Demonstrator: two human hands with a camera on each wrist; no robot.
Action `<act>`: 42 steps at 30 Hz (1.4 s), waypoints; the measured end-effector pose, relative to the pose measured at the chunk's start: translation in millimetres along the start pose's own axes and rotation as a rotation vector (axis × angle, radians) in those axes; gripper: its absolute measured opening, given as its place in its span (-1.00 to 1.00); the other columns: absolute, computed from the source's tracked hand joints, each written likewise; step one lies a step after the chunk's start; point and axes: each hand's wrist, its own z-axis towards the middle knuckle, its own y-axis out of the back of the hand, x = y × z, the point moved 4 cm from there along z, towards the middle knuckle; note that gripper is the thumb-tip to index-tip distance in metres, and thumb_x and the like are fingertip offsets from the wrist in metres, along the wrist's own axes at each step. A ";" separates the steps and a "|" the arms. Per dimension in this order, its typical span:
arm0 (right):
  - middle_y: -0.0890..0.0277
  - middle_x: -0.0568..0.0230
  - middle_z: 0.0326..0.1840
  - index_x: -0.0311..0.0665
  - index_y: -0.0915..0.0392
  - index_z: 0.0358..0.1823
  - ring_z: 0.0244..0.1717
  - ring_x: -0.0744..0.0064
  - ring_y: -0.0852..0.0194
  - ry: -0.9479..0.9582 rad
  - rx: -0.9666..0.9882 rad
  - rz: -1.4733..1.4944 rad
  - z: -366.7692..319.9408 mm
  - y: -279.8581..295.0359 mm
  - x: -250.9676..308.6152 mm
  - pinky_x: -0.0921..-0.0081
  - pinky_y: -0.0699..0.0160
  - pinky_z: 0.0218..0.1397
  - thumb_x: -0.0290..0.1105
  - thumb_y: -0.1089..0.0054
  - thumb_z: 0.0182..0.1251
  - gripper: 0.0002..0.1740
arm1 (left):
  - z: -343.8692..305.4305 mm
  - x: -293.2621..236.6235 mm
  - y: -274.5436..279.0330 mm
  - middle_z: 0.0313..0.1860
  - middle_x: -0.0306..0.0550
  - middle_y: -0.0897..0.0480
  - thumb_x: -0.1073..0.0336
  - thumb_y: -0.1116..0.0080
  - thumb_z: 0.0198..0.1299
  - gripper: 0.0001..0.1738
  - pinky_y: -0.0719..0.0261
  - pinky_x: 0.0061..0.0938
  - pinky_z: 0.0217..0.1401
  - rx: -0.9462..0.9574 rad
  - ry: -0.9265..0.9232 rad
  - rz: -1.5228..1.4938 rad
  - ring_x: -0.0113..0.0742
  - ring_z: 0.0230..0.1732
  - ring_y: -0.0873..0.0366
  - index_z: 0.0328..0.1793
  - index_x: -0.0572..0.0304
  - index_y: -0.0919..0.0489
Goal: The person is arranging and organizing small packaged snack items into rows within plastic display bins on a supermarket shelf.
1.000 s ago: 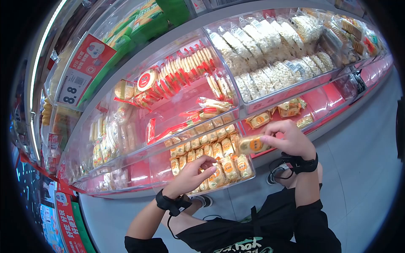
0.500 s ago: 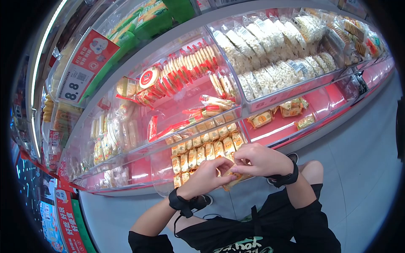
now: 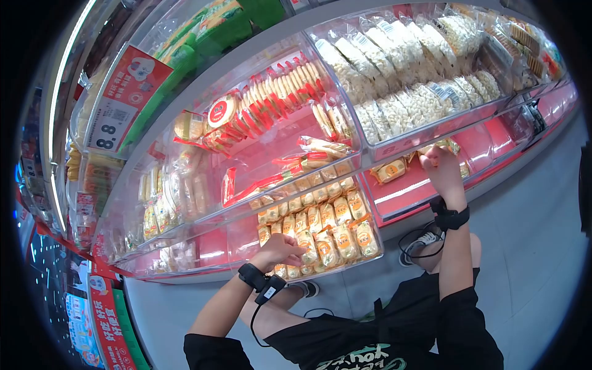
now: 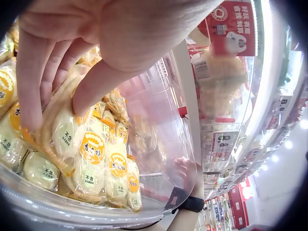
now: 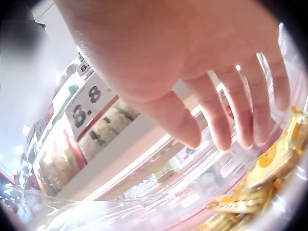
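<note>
Rows of yellow snack packets [image 3: 327, 228] fill a clear bin [image 3: 345, 264] on the lowest shelf. My left hand [image 3: 280, 245] is at the bin's front left corner. In the left wrist view this left hand [image 4: 55, 113] pinches one packet [image 4: 62, 130] between thumb and fingers, among the others. My right hand [image 3: 431, 159] reaches into the neighbouring red-floored bin [image 3: 401, 194], beside a few loose yellow packets [image 3: 391, 171]. The right wrist view shows that hand [image 5: 219, 139] with fingers spread and straight above the packets [image 5: 269, 161], holding nothing.
Above are red-wrapped round biscuits [image 3: 277, 92], bags of white puffed snacks [image 3: 394, 80] and green packs [image 3: 203, 31]. A red price sign reading 8.8 [image 3: 117, 117] hangs at the upper left. Grey floor [image 3: 530, 246] lies to the right, and my knees are close under the shelf.
My right hand carried a yellow packet down to the lower bin, where both hands met over it, then let go and moved up and right into the neighbouring bin. The left hand stayed on the rows.
</note>
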 end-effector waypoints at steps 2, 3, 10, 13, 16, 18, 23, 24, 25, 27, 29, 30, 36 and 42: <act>-0.51 0.00 -0.20 -0.30 -0.49 -0.34 -0.09 0.00 -0.51 -0.013 -0.170 -0.145 2.2 18.2 -17.1 0.22 -0.45 0.00 -0.29 -0.18 0.13 -0.78 | 5.3 6.4 -2.5 -0.37 -0.03 -0.61 0.32 -0.30 0.12 -0.75 -0.72 -0.53 -0.20 0.039 0.003 0.034 -0.31 -0.30 -0.68 -0.28 0.40 -0.51; -0.51 -0.01 -0.20 -0.28 -0.48 -0.35 -0.07 -0.01 -0.51 -0.018 -0.255 -0.217 2.7 25.4 -24.3 0.19 -0.45 0.01 -0.28 -0.17 0.14 -0.79 | 8.5 10.5 -5.1 -0.38 -0.03 -0.61 0.31 -0.29 0.12 -0.73 -0.72 -0.54 -0.22 0.063 -0.007 0.053 -0.31 -0.29 -0.68 -0.27 0.41 -0.51; -0.60 -0.03 -0.21 -0.18 -0.57 -0.32 -0.26 0.09 -0.61 -0.175 -0.122 -0.667 -1.0 11.8 -54.0 0.13 -0.40 -0.08 -0.04 -0.27 -0.01 -0.62 | 9.0 2.9 -9.9 -0.46 -0.13 -0.65 0.14 -0.20 0.21 -0.65 -0.57 -0.59 -0.43 0.131 -0.038 0.408 -0.46 -0.39 -0.64 -0.33 0.37 -0.60; -0.63 0.09 -0.43 -0.17 -0.58 -0.45 -0.44 0.12 -0.62 -0.139 -0.054 -0.686 -1.3 7.2 -57.3 0.15 -0.41 -0.13 -0.01 -0.27 -0.02 -0.64 | 11.2 0.7 -11.8 -0.47 -0.15 -0.64 0.06 -0.12 0.26 -0.58 -0.53 -0.56 -0.40 0.176 -0.110 0.600 -0.48 -0.44 -0.60 -0.38 0.36 -0.62; -0.59 0.17 -0.60 -0.16 -0.58 -0.54 -0.48 0.15 -0.61 -0.047 -0.112 -0.703 -3.2 5.1 -56.2 0.14 -0.42 -0.18 0.00 -0.29 -0.03 -0.64 | 19.1 7.6 -13.6 -0.53 -0.17 -0.62 -0.02 -0.06 0.28 -0.51 -0.52 -0.55 -0.37 0.220 -0.160 0.614 -0.49 -0.47 -0.57 -0.34 0.36 -0.62; -0.59 0.16 -0.58 -0.16 -0.57 -0.55 -0.47 0.15 -0.62 -0.034 -0.120 -0.679 -2.7 5.1 -56.8 0.15 -0.44 -0.20 0.00 -0.30 -0.04 -0.64 | 24.4 12.0 -14.0 -0.52 -0.17 -0.62 -0.03 -0.04 0.29 -0.50 -0.51 -0.52 -0.36 0.240 -0.183 0.609 -0.46 -0.48 -0.56 -0.35 0.34 -0.62; -0.59 0.14 -0.58 -0.17 -0.57 -0.56 -0.50 0.15 -0.62 0.007 -0.104 -0.612 -2.4 3.2 -56.9 0.19 -0.50 -0.26 0.02 -0.33 -0.06 -0.61 | 16.5 2.0 -15.9 -0.51 -0.10 -0.61 -0.02 -0.03 0.28 -0.52 -0.45 -0.40 -0.38 0.160 -0.163 0.725 -0.37 -0.48 -0.54 -0.36 0.32 -0.60; -0.59 0.14 -0.58 -0.17 -0.57 -0.56 -0.51 0.14 -0.62 0.010 -0.098 -0.607 -2.6 2.7 -56.5 0.19 -0.51 -0.28 0.03 -0.34 -0.06 -0.61 | 9.1 -7.2 -16.7 -0.52 -0.09 -0.60 -0.01 -0.05 0.27 -0.54 -0.44 -0.38 -0.39 0.106 -0.168 0.769 -0.34 -0.49 -0.52 -0.38 0.31 -0.59; -0.59 0.13 -0.59 -0.18 -0.57 -0.56 -0.51 0.14 -0.61 0.012 -0.092 -0.601 -3.0 2.3 -56.0 0.19 -0.52 -0.29 0.03 -0.34 -0.06 -0.60 | 1.6 -15.8 -17.7 -0.53 -0.07 -0.59 0.00 -0.07 0.25 -0.55 -0.42 -0.36 -0.39 0.052 -0.172 0.814 -0.31 -0.49 -0.51 -0.40 0.31 -0.58; -0.58 0.12 -0.59 -0.20 -0.57 -0.56 -0.52 0.12 -0.61 -0.012 -0.083 -0.569 -2.3 2.9 -54.7 0.19 -0.54 -0.30 0.03 -0.34 -0.05 -0.59 | -15.2 -35.2 -25.7 -0.53 -0.04 -0.54 0.07 -0.11 0.22 -0.62 -0.40 -0.34 -0.37 -0.017 -0.295 0.833 -0.25 -0.48 -0.48 -0.40 0.30 -0.53; -0.58 0.11 -0.60 -0.20 -0.56 -0.57 -0.52 0.10 -0.61 -0.027 -0.078 -0.541 -2.3 3.2 -54.3 0.19 -0.55 -0.30 0.02 -0.34 -0.04 -0.59 | -19.3 -43.3 -34.8 -0.51 -0.02 -0.50 0.13 -0.14 0.19 -0.68 -0.39 -0.32 -0.35 -0.018 -0.472 0.808 -0.20 -0.45 -0.45 -0.38 0.29 -0.48; -0.58 0.11 -0.61 -0.20 -0.56 -0.57 -0.52 0.10 -0.61 -0.029 -0.078 -0.530 -2.3 3.1 -53.5 0.19 -0.56 -0.30 0.02 -0.34 -0.03 -0.60 | -20.2 -44.5 -40.2 -0.50 -0.01 -0.48 0.16 -0.15 0.18 -0.70 -0.39 -0.31 -0.33 0.016 -0.586 0.772 -0.17 -0.44 -0.44 -0.36 0.28 -0.47; -0.59 0.04 -0.25 -0.25 -0.60 -0.29 -0.25 0.03 -0.60 -0.085 -0.132 -0.539 -0.7 7.5 -44.6 0.14 -0.51 -0.11 -0.05 -0.34 -0.01 -0.58 | -5.9 -46.0 -59.3 -0.42 0.02 -0.46 0.24 -0.10 0.21 -0.80 -0.39 -0.25 -0.26 0.164 -0.659 0.793 -0.06 -0.33 -0.44 -0.23 0.21 -0.42; -0.53 0.05 -0.08 -0.24 -0.57 -0.11 -0.13 0.01 -0.56 -0.163 -0.136 -0.686 4.5 10.3 -53.6 0.11 -0.44 -0.01 -0.05 -0.32 -0.06 -0.48 | 0.7 -47.7 -71.4 -0.33 0.04 -0.48 0.21 -0.15 0.20 -0.76 -0.38 -0.21 -0.20 0.135 -0.649 0.883 0.00 -0.24 -0.45 -0.23 0.20 -0.40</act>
